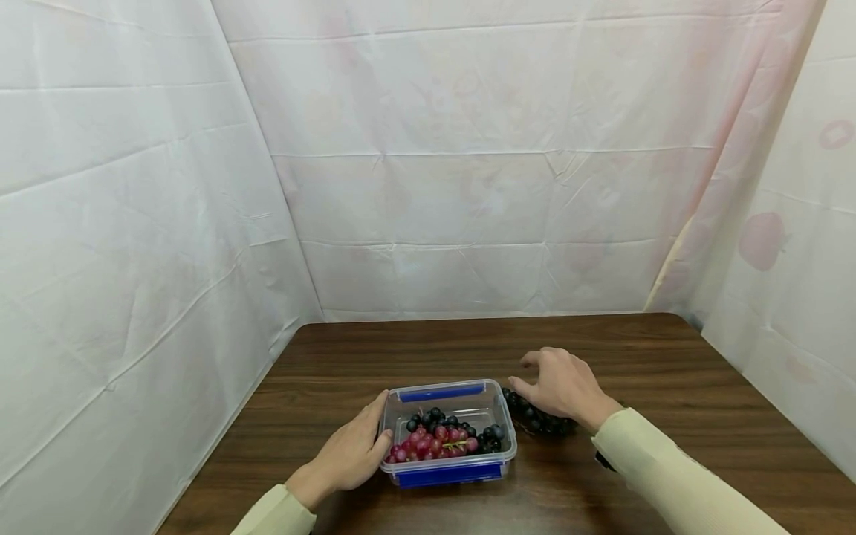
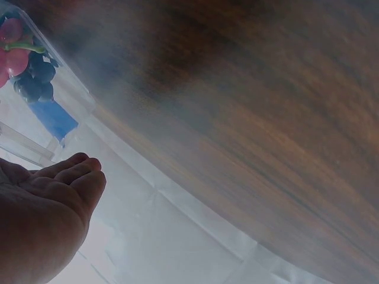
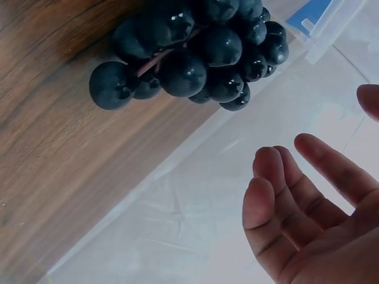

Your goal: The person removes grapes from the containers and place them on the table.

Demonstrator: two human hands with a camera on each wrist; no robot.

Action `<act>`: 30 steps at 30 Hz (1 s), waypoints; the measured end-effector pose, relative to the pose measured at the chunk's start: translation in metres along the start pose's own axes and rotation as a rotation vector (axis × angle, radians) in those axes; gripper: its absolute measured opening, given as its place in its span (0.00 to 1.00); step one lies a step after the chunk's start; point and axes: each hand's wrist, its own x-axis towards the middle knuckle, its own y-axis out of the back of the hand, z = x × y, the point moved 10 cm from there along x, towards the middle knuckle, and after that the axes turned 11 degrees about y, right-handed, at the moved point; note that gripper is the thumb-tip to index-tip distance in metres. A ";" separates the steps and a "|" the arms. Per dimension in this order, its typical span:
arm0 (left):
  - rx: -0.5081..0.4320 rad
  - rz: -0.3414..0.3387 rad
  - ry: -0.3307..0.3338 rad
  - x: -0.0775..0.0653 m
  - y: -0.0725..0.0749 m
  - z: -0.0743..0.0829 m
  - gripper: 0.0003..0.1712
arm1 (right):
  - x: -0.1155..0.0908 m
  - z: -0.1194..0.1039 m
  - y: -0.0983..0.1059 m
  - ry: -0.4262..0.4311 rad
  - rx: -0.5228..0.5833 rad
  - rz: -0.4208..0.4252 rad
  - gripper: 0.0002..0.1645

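On the table stands a clear plastic box [image 1: 417, 467] with blue clips. Inside it lie a bunch of red grapes [image 1: 428, 446] and black grapes [image 1: 433, 417]. My left hand [image 1: 351, 449] rests along the box's left side, fingers extended and thumb at the rim. Just right of the box, a bunch of black grapes [image 1: 545, 425] lies on the wood. My right hand [image 1: 565, 383] hovers over this bunch with fingers spread and loosely bent, holding nothing. In the right wrist view the black bunch [image 3: 183, 71] shows a reddish stem, apart from the fingertips.
The dark wooden table [image 1: 401, 345] has rounded far corners. White fabric sheets [image 1: 428, 200] hang behind it and along both sides, with a faint fruit print at the right.
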 end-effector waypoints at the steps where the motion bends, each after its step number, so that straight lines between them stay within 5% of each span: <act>1: 0.000 0.000 0.001 0.000 0.000 0.000 0.39 | 0.000 -0.002 0.001 0.006 0.000 0.011 0.26; 30: 0.001 -0.001 0.000 0.000 0.001 0.001 0.39 | 0.000 -0.037 0.000 0.179 0.118 0.068 0.20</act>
